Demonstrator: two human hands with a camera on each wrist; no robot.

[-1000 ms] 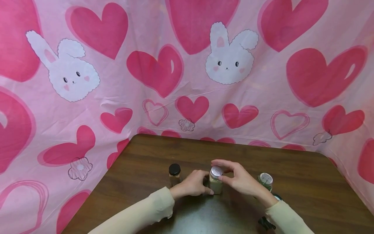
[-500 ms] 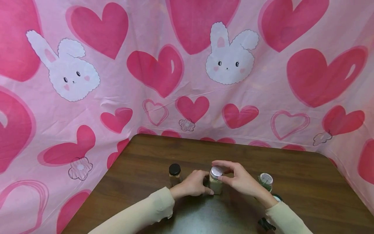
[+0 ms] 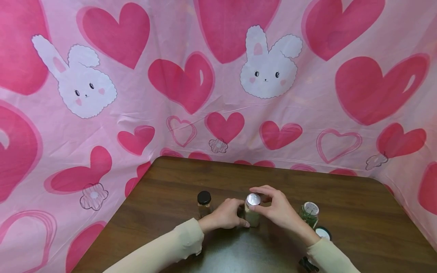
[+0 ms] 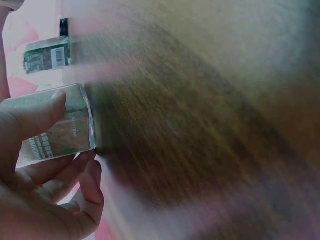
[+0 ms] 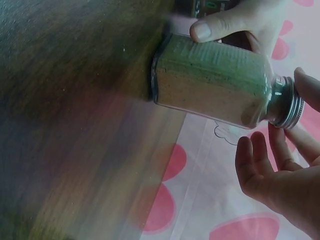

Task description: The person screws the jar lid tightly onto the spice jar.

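A square glass spice jar (image 3: 252, 217) of greenish-tan powder stands upright on the table. My left hand (image 3: 227, 214) grips its lower body, thumb on the near side; in the left wrist view the thumb (image 4: 42, 117) lies across the printed glass. The jar's silver screw lid (image 3: 253, 199) is on its neck. My right hand (image 3: 278, 206) pinches that lid. In the right wrist view, the thumb (image 5: 307, 90) is at one side of the ridged lid (image 5: 291, 106), with fingers (image 5: 282, 150) at the other.
A black-capped jar (image 3: 204, 203) stands left, partly behind my left hand. To the right is a jar of green contents (image 3: 310, 214). Beside my right sleeve lie a round black-rimmed piece with a white face (image 3: 323, 233) and a small black object (image 3: 308, 264).
My right hand has turned slightly at the lid, its wrist shifting left. More of the green jar and the round black-rimmed piece shows. The left hand and jar have stayed put.
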